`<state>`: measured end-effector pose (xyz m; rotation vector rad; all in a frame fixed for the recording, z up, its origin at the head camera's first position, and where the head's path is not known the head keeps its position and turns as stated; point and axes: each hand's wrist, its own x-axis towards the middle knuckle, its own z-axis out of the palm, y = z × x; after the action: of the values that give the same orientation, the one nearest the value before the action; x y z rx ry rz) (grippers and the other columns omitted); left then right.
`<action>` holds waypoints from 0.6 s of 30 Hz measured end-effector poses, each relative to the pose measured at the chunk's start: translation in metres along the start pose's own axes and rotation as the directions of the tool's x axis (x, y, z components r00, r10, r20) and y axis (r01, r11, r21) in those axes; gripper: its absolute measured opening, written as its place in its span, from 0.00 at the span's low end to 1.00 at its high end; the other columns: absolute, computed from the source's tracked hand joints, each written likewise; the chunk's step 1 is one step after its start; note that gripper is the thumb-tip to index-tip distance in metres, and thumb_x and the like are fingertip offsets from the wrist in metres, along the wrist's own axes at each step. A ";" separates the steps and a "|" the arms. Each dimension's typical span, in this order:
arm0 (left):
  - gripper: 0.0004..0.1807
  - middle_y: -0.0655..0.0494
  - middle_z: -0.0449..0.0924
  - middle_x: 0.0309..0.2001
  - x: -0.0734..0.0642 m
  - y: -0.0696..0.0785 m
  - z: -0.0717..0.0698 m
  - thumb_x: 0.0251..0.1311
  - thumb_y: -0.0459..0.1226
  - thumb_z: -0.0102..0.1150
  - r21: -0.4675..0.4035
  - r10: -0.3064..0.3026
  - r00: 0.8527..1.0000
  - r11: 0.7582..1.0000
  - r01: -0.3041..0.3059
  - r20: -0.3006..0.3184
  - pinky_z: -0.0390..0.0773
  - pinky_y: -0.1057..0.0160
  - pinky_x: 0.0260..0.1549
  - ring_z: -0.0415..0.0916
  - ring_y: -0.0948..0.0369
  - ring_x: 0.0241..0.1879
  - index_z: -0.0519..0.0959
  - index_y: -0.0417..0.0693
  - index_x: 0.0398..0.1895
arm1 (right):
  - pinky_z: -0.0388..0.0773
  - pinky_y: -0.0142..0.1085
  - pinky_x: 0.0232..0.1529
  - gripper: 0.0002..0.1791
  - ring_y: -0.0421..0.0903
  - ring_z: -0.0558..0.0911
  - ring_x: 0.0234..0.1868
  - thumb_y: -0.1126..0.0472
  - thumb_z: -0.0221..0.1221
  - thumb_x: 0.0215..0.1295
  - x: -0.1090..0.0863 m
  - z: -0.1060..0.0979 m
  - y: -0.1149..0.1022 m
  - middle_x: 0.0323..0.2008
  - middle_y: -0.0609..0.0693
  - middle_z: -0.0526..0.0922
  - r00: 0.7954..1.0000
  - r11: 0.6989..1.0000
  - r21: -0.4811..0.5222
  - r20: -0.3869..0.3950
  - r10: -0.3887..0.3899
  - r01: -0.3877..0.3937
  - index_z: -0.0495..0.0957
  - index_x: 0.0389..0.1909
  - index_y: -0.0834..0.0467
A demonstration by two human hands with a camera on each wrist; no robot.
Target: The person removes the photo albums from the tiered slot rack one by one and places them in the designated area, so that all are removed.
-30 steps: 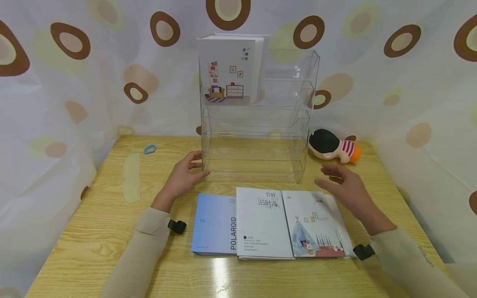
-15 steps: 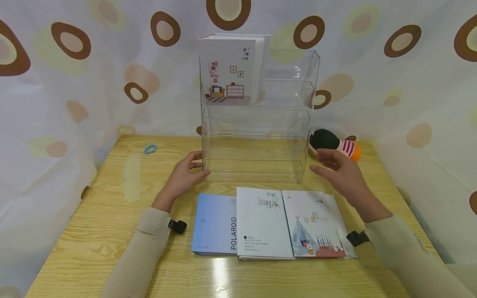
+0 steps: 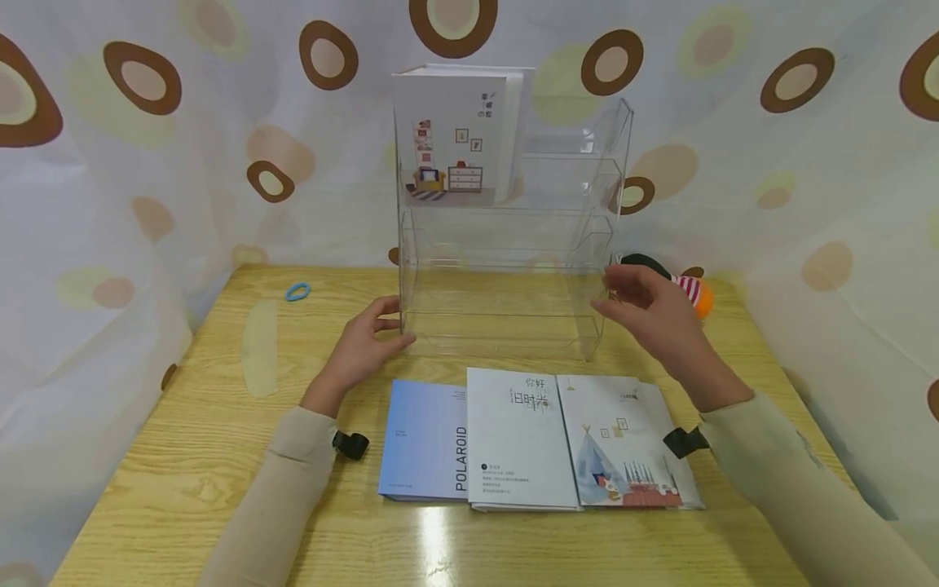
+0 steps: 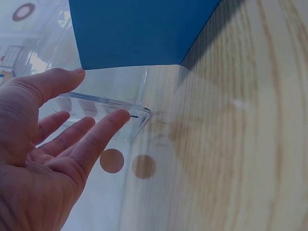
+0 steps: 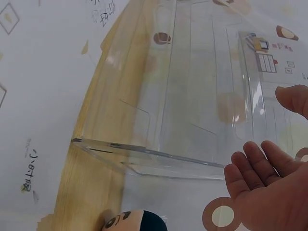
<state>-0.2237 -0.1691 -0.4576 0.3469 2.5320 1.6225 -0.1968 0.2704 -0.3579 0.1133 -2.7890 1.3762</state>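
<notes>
A clear acrylic tiered rack [image 3: 499, 326] stands upright on the wooden table, with a white book [image 3: 451, 134] in its top tier at the left. My left hand [image 3: 361, 346] is at the rack's lower left side, thumb in front and fingers extended along the side. In the left wrist view its fingers [image 4: 103, 137] are nearly straight beside the clear panel. My right hand [image 3: 660, 314] is at the rack's right side, thumb apart from the fingers. The right wrist view shows its fingers [image 5: 255, 166] by the rack's edge; whether they touch it I cannot tell.
In front of the rack lie a blue POLAROID book [image 3: 421, 440], a white book [image 3: 517, 440] and a tent-picture book [image 3: 623, 440]. A doll [image 3: 693, 292] lies behind my right hand. A blue ring [image 3: 297, 292] and a pale strip [image 3: 260, 349] are at left.
My right hand has moved left and away from me, from above the tent-picture book to the rack's right side, and now covers much of the doll. My left hand has stayed in place.
</notes>
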 end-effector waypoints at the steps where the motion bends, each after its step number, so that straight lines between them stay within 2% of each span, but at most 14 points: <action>1: 0.40 0.39 0.70 0.82 0.000 0.000 0.000 0.77 0.38 0.71 0.000 0.001 1.000 1.000 -0.001 0.000 0.88 0.38 0.64 0.76 0.38 0.76 0.65 0.44 0.87 | 0.72 0.13 0.59 0.36 0.57 0.79 0.75 0.45 0.71 0.79 0.002 0.000 -0.002 0.74 0.57 0.81 1.000 1.000 0.009 0.001 -0.010 0.010 0.75 0.80 0.54; 3: 0.40 0.39 0.70 0.82 0.001 -0.001 0.001 0.77 0.37 0.71 -0.004 0.004 1.000 1.000 -0.004 0.001 0.88 0.38 0.64 0.76 0.37 0.76 0.65 0.44 0.87 | 0.73 0.13 0.62 0.35 0.55 0.79 0.74 0.46 0.70 0.79 0.004 0.001 -0.006 0.73 0.55 0.81 1.000 1.000 0.015 0.003 -0.025 0.025 0.74 0.80 0.54; 4: 0.40 0.39 0.70 0.82 0.001 -0.001 0.001 0.77 0.37 0.71 -0.005 0.005 1.000 1.000 -0.005 0.000 0.88 0.38 0.64 0.77 0.37 0.76 0.65 0.43 0.86 | 0.75 0.17 0.67 0.35 0.54 0.79 0.75 0.47 0.70 0.79 0.006 0.002 -0.009 0.73 0.55 0.81 0.999 0.999 0.020 0.006 -0.034 0.034 0.74 0.80 0.54; 7: 0.40 0.39 0.70 0.82 0.002 -0.002 0.000 0.77 0.37 0.71 -0.006 0.003 1.000 1.000 -0.003 0.000 0.88 0.38 0.63 0.77 0.37 0.76 0.65 0.44 0.86 | 0.76 0.36 0.80 0.35 0.53 0.79 0.75 0.48 0.70 0.80 0.010 0.004 -0.017 0.74 0.55 0.82 0.999 0.999 0.024 0.011 -0.047 0.047 0.74 0.81 0.54; 10: 0.40 0.40 0.71 0.82 0.002 -0.002 0.000 0.77 0.37 0.71 -0.001 -0.003 1.000 1.000 0.003 -0.001 0.89 0.39 0.63 0.77 0.38 0.76 0.65 0.45 0.87 | 0.73 0.53 0.83 0.36 0.54 0.79 0.75 0.47 0.69 0.80 0.015 0.006 -0.025 0.74 0.55 0.82 0.999 0.999 0.023 0.013 -0.047 0.047 0.73 0.82 0.53; 18: 0.40 0.40 0.70 0.82 0.003 -0.004 -0.001 0.77 0.37 0.71 -0.010 -0.003 1.000 1.000 0.003 0.004 0.90 0.43 0.61 0.77 0.38 0.76 0.65 0.44 0.87 | 0.75 0.48 0.81 0.35 0.52 0.80 0.74 0.47 0.69 0.80 0.026 0.011 -0.041 0.74 0.54 0.81 0.998 0.995 0.082 -0.001 -0.058 0.057 0.73 0.82 0.51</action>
<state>-0.2269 -0.1704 -0.4605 0.3455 2.5197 1.6310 -0.2196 0.2351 -0.3308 0.1951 -2.7082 1.4772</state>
